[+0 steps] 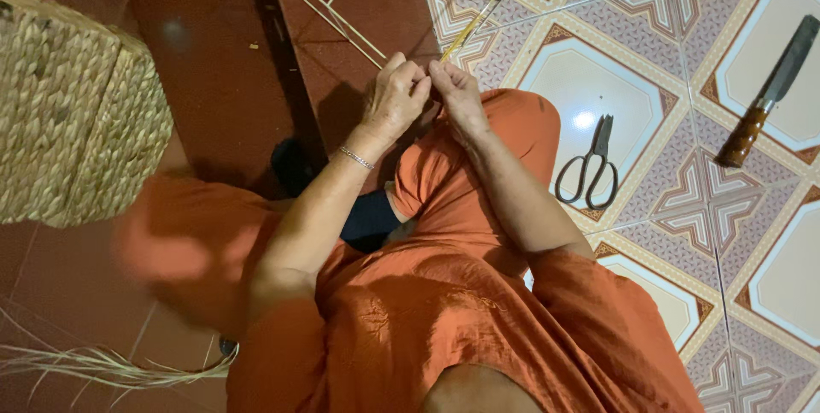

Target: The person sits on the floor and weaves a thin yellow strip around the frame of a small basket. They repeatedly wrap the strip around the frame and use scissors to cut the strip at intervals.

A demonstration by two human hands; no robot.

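Note:
My left hand (395,99) and my right hand (457,93) meet above my raised knee, fingertips pinched together. Both grip thin pale cane strips (359,33) that fan away from my fingers toward the top of the view, one yellowish strip (478,18) running up to the right. A thin bracelet sits on my left wrist. I sit on the floor in orange clothes (444,293).
A woven straw basket (73,114) stands at the left. Dark scissors (591,169) lie on the patterned tiles right of my knee. A large knife with a brown handle (764,97) lies farther right. Loose straw fibres (102,366) lie at bottom left.

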